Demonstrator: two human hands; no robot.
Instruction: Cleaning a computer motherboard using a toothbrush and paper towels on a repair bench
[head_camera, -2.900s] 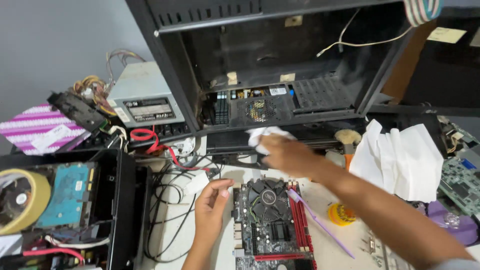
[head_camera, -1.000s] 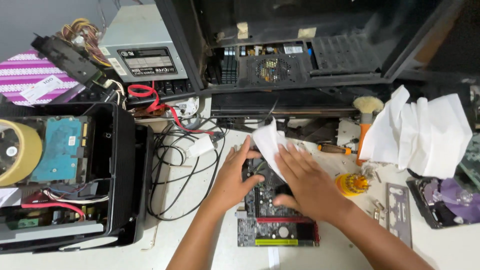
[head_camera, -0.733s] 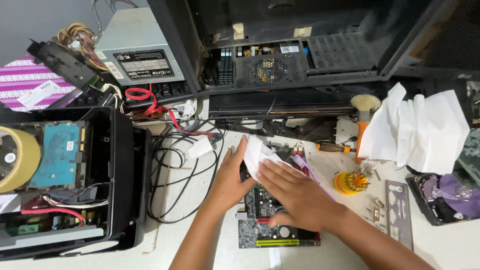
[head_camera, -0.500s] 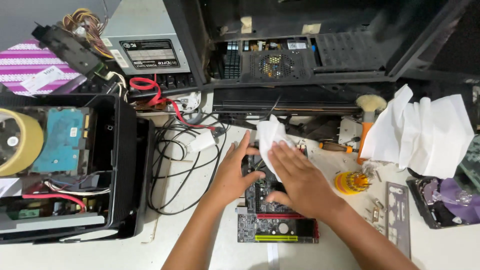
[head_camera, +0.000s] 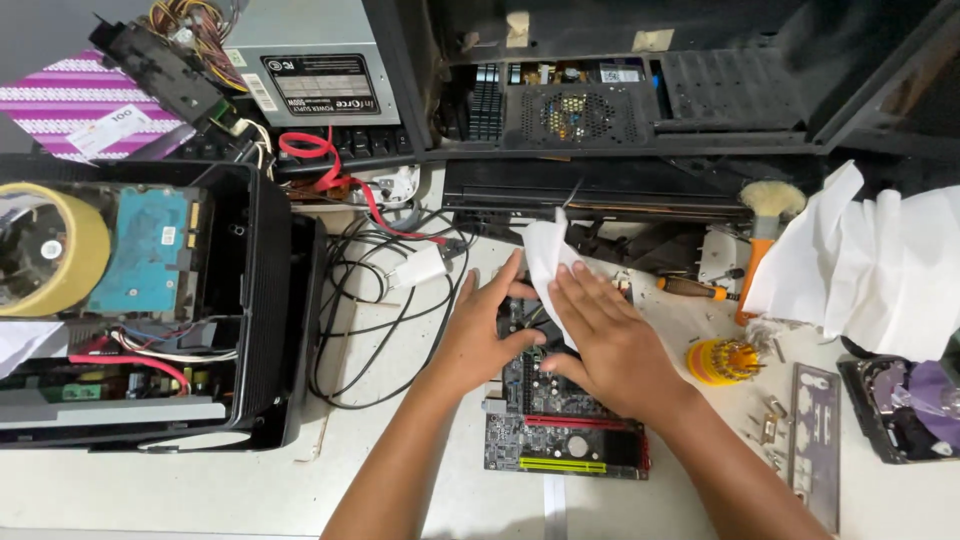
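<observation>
The motherboard (head_camera: 560, 425) lies flat on the white table (head_camera: 200, 490), near centre, its far half hidden under both hands. The left hand (head_camera: 485, 335) rests open on the board's left edge, fingers spread flat and pointing far, gripping nothing. The right hand (head_camera: 610, 345) lies palm down over the board's middle, fingers extended, pressing a white tissue (head_camera: 550, 262) against it; the tissue's free end sticks up past the fingertips. A tangle of black cables (head_camera: 370, 310) lies just left of the left hand. A yellow screwdriver-bit holder (head_camera: 722, 360) stands near the right wrist, and a brush (head_camera: 765, 225) lies beyond it.

Compared with half a second ago, both hands remain on the board and the tissue is in much the same place under the right fingers.
</observation>
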